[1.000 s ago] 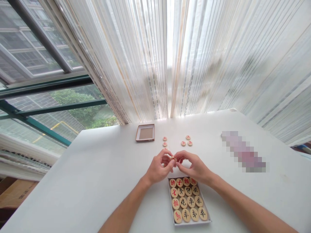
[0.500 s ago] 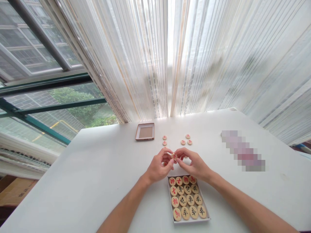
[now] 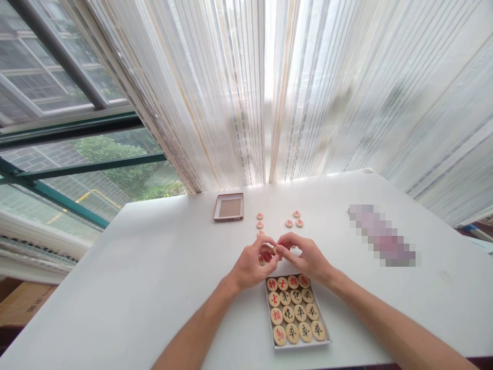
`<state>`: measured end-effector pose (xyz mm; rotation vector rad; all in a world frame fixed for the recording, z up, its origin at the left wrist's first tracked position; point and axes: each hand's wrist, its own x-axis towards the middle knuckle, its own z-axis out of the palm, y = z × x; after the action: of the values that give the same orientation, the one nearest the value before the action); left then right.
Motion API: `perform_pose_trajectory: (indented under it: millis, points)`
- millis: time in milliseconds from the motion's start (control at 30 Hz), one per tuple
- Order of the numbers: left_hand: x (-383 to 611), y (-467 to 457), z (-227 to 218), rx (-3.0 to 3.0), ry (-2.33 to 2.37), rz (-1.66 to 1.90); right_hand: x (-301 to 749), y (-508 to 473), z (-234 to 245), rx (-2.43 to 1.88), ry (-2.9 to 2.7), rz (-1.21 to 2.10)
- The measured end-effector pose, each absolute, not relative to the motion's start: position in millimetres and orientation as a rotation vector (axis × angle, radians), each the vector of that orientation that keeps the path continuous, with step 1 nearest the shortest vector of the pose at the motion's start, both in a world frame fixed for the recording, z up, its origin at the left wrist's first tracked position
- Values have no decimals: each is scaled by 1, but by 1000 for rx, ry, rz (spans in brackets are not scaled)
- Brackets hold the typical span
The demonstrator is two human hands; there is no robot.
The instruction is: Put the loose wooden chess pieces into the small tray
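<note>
My left hand (image 3: 252, 264) and my right hand (image 3: 306, 257) meet above the white table (image 3: 154, 267), fingertips pinched together on one small round wooden chess piece (image 3: 276, 250). Just below them lies a shallow white box (image 3: 296, 345) filled with several round wooden chess pieces (image 3: 295, 311) marked in red and black. Beyond the hands, a few loose pieces (image 3: 260, 224) lie in a short column, and three more pieces (image 3: 295, 220) sit to their right. Another piece under my left hand is partly hidden.
A brown-rimmed box lid (image 3: 229, 207) lies at the back of the table. A blurred-out patch (image 3: 381, 236) lies on the right side. Sheer striped curtains (image 3: 308, 92) hang behind the table; a window (image 3: 57, 128) is at the left.
Both hands stay pinched on the piece and have turned it between the fingertips; its red face showed half a second ago and is now edge-on. The view has shifted slightly.
</note>
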<state>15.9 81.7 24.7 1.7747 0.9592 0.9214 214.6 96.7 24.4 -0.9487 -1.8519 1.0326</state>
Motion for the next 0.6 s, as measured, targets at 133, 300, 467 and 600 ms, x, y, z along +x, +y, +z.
perform_pose_trajectory:
  millis: [133,300,467,600]
  points:
    - [15,82,24,1763,967,933,214,97,24,-917,-1859,1010]
    - [12,86,24,1732,932,942,215,97,25,-828,-1902,987]
    - [12,87,23,1680,924,950,216,96,28,-818,-1917,972]
    - [12,87,20,1644,940,951,214,95,28,-819,-1920,959]
